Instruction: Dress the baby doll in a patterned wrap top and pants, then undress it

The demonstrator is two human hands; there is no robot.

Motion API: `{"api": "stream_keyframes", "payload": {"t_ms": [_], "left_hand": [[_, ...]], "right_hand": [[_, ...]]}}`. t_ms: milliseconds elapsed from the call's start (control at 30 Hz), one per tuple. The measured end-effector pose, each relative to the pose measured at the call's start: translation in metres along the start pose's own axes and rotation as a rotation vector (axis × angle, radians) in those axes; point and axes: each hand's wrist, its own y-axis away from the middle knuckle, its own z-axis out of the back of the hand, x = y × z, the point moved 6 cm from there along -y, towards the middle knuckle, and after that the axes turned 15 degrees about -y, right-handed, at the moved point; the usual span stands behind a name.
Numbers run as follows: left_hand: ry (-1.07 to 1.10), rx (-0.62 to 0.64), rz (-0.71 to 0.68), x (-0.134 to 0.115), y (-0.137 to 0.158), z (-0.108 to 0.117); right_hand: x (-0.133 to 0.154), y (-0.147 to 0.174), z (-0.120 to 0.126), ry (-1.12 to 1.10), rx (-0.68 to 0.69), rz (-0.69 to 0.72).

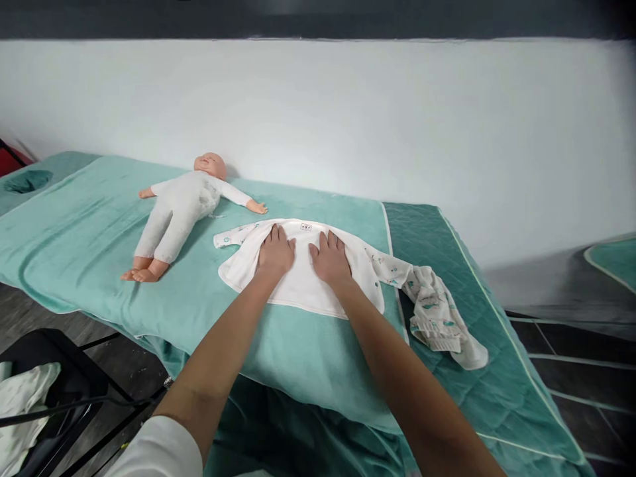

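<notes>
A small white baby shirt with printed sleeves lies spread open on the green bed cover, its plain inside facing up and a small label near the neck. My left hand rests flat on its left half, fingers pointing away from me. On the right half lies my right hand, also flat with its thumb out. Neither hand grips anything. By the shirt's right sleeve is a crumpled pair of printed baby pants. A baby doll with a white cloth body lies on its back to the left.
The bed stands against a white wall, with a darker quilted cover at its right end. A black chair holding folded cloth is at the lower left. The bed has a face hole at far left.
</notes>
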Motion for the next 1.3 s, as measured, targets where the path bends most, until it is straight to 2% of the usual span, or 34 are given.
{"api": "stream_keyframes", "payload": {"t_ms": [167, 367, 600, 767, 933, 1300], "left_hand": [[-0.005, -0.034, -0.031, 0.001, 0.015, 0.000], [-0.025, -0.121, -0.135, -0.001, 0.056, 0.008], [0.044, -0.215, -0.192, 0.004, 0.112, 0.026], [0.107, -0.304, -0.269, 0.011, 0.143, 0.031], [0.135, -0.342, -0.302, 0.015, 0.155, 0.030], [0.191, -0.365, -0.328, 0.015, 0.159, 0.032]], "right_hand": [[0.001, 0.013, -0.002, -0.011, 0.047, -0.001], [0.016, 0.049, 0.004, 0.028, 0.122, 0.021], [0.049, 0.109, 0.035, 0.086, -0.023, 0.297], [0.051, 0.138, 0.045, 0.100, -0.039, 0.444], [0.048, 0.148, 0.047, 0.118, -0.081, 0.503], [0.049, 0.149, 0.047, 0.139, -0.128, 0.490]]}}
